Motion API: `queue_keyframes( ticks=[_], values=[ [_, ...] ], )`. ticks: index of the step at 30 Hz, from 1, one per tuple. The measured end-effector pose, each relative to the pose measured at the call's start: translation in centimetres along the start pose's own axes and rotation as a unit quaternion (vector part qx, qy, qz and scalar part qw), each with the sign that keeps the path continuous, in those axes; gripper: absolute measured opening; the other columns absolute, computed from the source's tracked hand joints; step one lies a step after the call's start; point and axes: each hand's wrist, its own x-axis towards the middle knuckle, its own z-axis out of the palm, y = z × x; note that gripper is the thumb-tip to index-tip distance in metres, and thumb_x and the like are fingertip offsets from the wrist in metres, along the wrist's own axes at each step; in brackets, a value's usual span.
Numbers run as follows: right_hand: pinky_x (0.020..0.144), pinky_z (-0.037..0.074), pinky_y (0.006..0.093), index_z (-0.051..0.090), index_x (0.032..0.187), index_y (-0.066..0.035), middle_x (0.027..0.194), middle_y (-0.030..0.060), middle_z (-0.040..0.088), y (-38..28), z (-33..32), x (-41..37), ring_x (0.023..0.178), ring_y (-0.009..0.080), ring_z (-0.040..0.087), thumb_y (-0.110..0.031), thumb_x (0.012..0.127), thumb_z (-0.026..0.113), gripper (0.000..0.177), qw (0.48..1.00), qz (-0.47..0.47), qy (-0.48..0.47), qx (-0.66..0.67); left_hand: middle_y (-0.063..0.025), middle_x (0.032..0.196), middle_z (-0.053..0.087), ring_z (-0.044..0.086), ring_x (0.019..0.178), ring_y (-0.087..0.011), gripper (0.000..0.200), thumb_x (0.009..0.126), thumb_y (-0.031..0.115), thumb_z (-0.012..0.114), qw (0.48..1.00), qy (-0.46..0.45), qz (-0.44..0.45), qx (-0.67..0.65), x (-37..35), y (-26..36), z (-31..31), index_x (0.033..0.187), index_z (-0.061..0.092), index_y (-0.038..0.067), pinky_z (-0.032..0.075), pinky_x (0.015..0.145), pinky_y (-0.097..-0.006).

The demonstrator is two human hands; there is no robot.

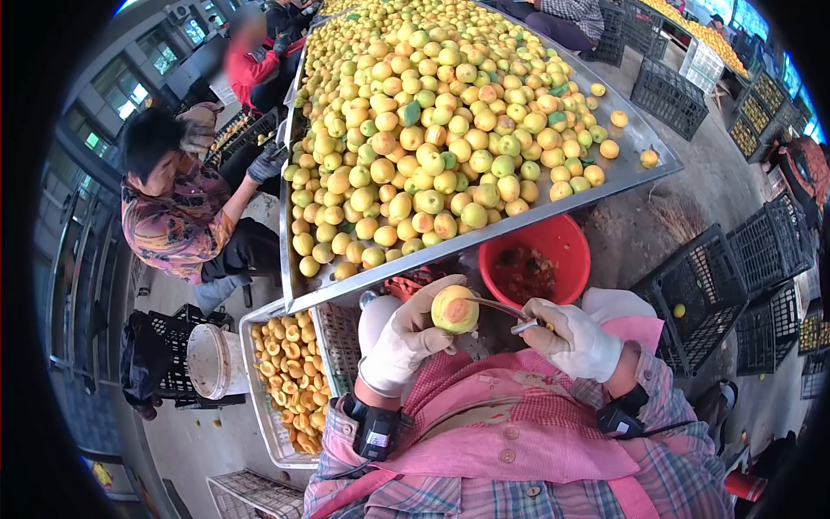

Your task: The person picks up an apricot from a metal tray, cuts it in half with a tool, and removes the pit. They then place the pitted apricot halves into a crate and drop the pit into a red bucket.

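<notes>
Partly hidden: fruit and tool between two gloved hands

The left hand (399,344) is closed around a yellow fruit (455,310), some fingers lost behind it. The right hand (572,342) is clamped on a small tool (523,328), covering most of its handle; a thin curved part reaches the fruit, but its exact tip is hard to make out. Both are held just below the near edge of a metal tray (380,275) heaped with whole fruit (432,130). That edge overlaps a red basin (580,259), whose wet, reddish-brown contents are unclear. A white crate (257,406) of fruit halves (298,372) is partly covered by the tray corner and a sleeve. The bottom of a white bucket (235,368) can't be made out. A black crate (705,285) holds one fruit.
</notes>
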Motion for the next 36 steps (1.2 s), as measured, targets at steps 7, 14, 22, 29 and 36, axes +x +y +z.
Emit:
queue_keyframes(
  ticks=[7,14,22,29,36],
  values=[
    [0.063,0.044,0.0397,0.052,0.098,0.000,0.079,0.0192,0.054,-0.4,-0.2,0.1,0.072,0.0389,0.057,-0.033,0.097,0.054,0.034,1.000,0.020,-0.011,0.003,-0.0076,0.122,0.058,0.061,0.104,-0.0194,0.092,0.069,0.028,0.086,0.999,-0.007,0.006,-0.036,0.3,-0.5,-0.4,0.142,0.036,0.001,0.050,0.087,-0.0291],
    [0.063,0.044,0.0398,0.053,0.099,-0.001,0.074,0.0197,0.055,-0.8,-0.5,-0.4,0.070,0.0393,0.058,-0.035,0.098,0.052,0.034,0.999,0.025,0.001,-0.034,-0.0078,0.124,0.058,0.059,0.110,-0.0190,0.090,0.069,0.024,0.086,1.000,0.013,0.000,0.014,0.5,-0.7,-0.3,0.141,0.038,0.000,0.047,0.097,-0.0327],
    [0.060,0.043,0.0372,0.055,0.107,-0.002,0.066,0.0131,0.055,0.9,0.5,-0.6,0.060,0.0271,0.056,-0.040,0.099,0.048,0.040,0.993,0.083,-0.013,0.082,-0.0097,0.112,0.064,0.066,0.089,-0.0156,0.087,0.063,0.029,0.090,0.995,0.078,0.058,0.024,1.3,-1.0,1.4,0.133,0.049,-0.001,0.054,0.073,-0.0229],
    [0.058,0.040,0.0283,0.056,0.107,-0.001,0.064,0.0045,0.049,-0.4,0.5,-0.4,0.061,0.0095,0.046,-0.039,0.100,0.047,0.040,0.963,0.207,-0.043,0.166,-0.0094,0.115,0.063,0.065,0.094,-0.0180,0.093,0.061,0.037,0.089,0.993,0.105,0.056,0.023,1.2,-1.6,1.7,0.134,0.045,-0.001,0.055,0.078,-0.0278],
    [0.043,0.040,0.0257,0.053,0.099,-0.003,0.058,-0.0004,0.045,-0.6,0.6,-0.4,0.046,0.0095,0.044,-0.040,0.102,0.043,0.039,0.918,0.240,-0.073,0.309,-0.0062,0.118,0.060,0.062,0.098,-0.0156,0.076,0.072,0.014,0.083,0.992,0.084,0.094,0.026,1.4,-2.5,1.6,0.136,0.043,0.004,0.053,0.085,-0.0268]
  ],
)
